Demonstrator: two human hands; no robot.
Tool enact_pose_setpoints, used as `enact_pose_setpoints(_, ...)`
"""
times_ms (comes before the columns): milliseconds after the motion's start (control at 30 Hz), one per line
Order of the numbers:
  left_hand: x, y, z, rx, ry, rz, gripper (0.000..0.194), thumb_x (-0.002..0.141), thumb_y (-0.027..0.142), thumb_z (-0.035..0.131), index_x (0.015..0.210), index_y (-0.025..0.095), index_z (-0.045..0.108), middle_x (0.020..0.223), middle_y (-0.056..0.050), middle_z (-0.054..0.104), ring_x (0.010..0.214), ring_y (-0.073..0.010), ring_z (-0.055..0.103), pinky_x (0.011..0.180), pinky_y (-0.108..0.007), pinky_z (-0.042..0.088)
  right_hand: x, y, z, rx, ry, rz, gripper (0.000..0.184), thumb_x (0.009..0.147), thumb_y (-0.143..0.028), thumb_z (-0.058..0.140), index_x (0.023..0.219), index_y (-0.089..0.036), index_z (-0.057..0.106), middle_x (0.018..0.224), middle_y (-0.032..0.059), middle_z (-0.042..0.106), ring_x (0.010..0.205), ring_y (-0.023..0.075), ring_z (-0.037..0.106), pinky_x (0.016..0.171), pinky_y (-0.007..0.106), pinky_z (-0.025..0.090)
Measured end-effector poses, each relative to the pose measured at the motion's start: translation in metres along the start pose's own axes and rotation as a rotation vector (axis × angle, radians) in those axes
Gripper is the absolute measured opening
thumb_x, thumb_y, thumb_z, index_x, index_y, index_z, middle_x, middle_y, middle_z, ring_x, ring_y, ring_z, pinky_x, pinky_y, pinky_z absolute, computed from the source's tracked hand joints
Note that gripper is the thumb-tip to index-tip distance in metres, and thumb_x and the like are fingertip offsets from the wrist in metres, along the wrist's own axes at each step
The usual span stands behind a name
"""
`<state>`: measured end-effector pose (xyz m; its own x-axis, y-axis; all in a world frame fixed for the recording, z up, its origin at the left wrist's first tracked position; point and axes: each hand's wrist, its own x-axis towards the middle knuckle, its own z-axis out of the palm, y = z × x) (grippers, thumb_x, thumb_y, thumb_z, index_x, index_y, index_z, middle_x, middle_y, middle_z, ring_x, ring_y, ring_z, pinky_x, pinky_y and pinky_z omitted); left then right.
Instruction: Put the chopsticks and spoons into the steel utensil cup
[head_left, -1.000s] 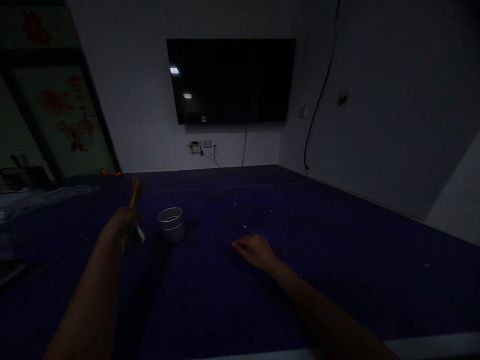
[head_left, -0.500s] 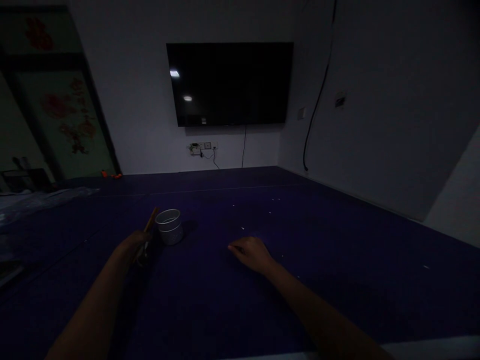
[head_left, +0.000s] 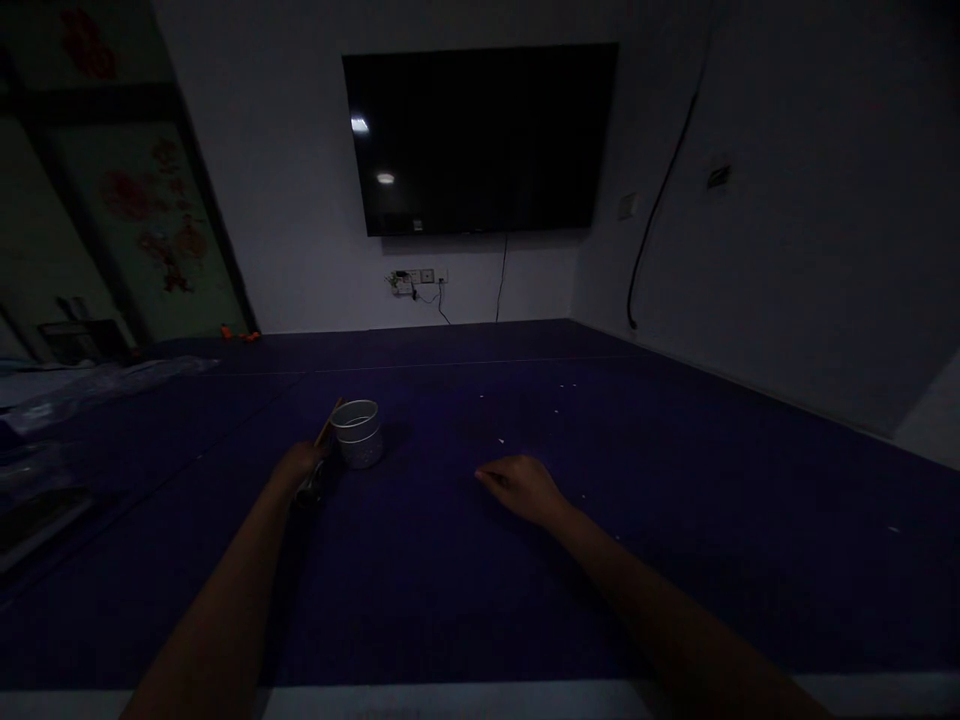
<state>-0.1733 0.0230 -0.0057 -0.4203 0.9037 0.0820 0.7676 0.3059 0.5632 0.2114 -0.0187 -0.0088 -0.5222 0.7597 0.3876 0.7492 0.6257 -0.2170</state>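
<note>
My left hand is closed around a thin yellowish-brown stick that points up and away. Dark, shiny looped shapes show under its fingers, too dim to make out. Just right of this hand a round grey metal-looking cup stands upright, the stick's upper end close beside its rim. My right hand rests low over the purple surface, its thumb and fingers pinched together. Whatever may be between those fingertips is too small to see.
Several tiny white scraps lie scattered beyond and around my right hand. Clear plastic wrapping and a dark flat tray-like thing lie on the left. A television hangs on the far wall. The room is dim.
The whole view has shifted, so hands and cup appear farther right and slightly higher. The stick's tip looks a little nearer the cup's rim. My right hand keeps its pinch.
</note>
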Motion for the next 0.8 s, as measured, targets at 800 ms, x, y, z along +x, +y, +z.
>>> enact_pose_setpoints(800,-0.012,0.007,0.005,0.214,-0.027,0.099,0.042,0.084,0.043,0.035,0.077,0.015,0.064,0.069,-0.011,0.067,0.065,-0.0195,0.063,0.052,-0.023,0.036,0.001,-0.001,0.0,0.01,-0.013,0.0,0.036,0.091,-0.038,0.037,0.091,-0.024,0.071,0.081,0.0034,0.071,0.07,0.0148,0.063,0.059,0.023,0.036)
